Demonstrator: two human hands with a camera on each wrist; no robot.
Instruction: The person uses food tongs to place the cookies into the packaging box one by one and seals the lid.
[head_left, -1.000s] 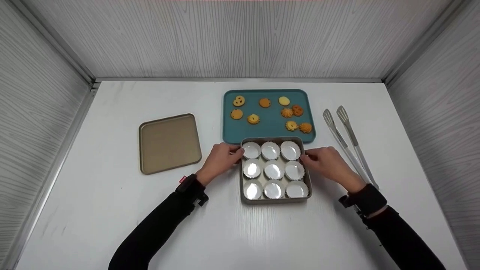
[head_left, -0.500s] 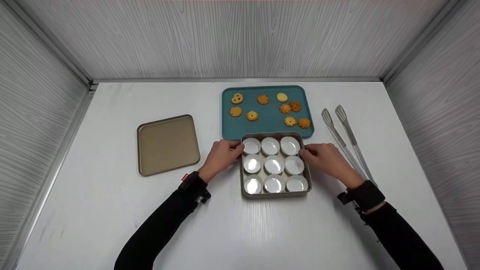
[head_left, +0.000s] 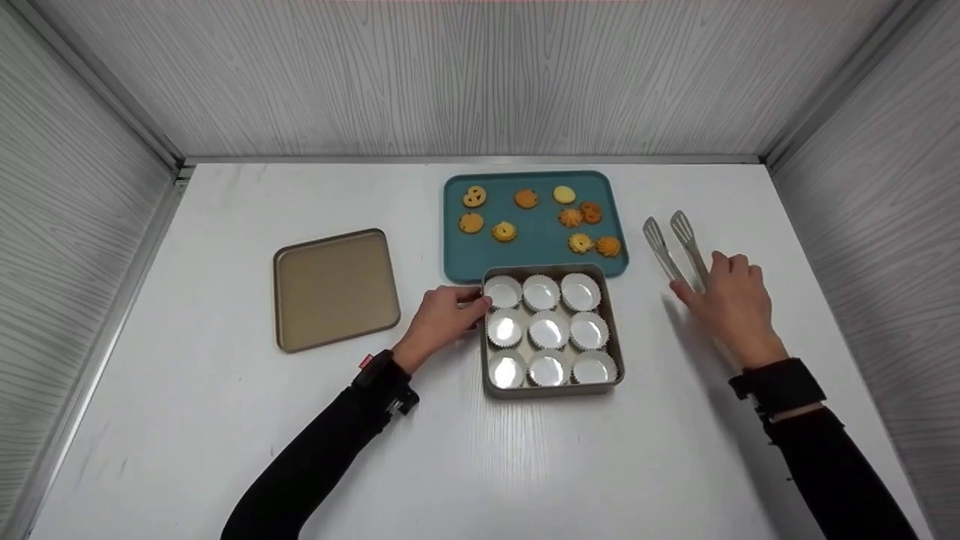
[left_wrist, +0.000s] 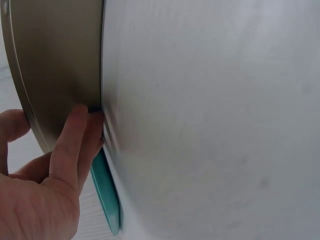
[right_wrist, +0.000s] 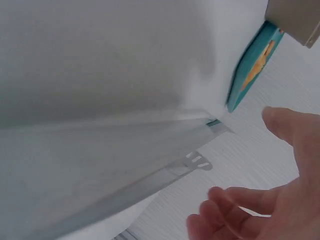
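No readable text, labels, brands or numbers anywhere; the small red tag (head_left: 366, 361) on the left wristband is too small to read.

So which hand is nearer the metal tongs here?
The right. The right hand hovers spread over the tongs at their middle; contact is unclear. The left hand is across the tin of paper cups, touching its left rim.
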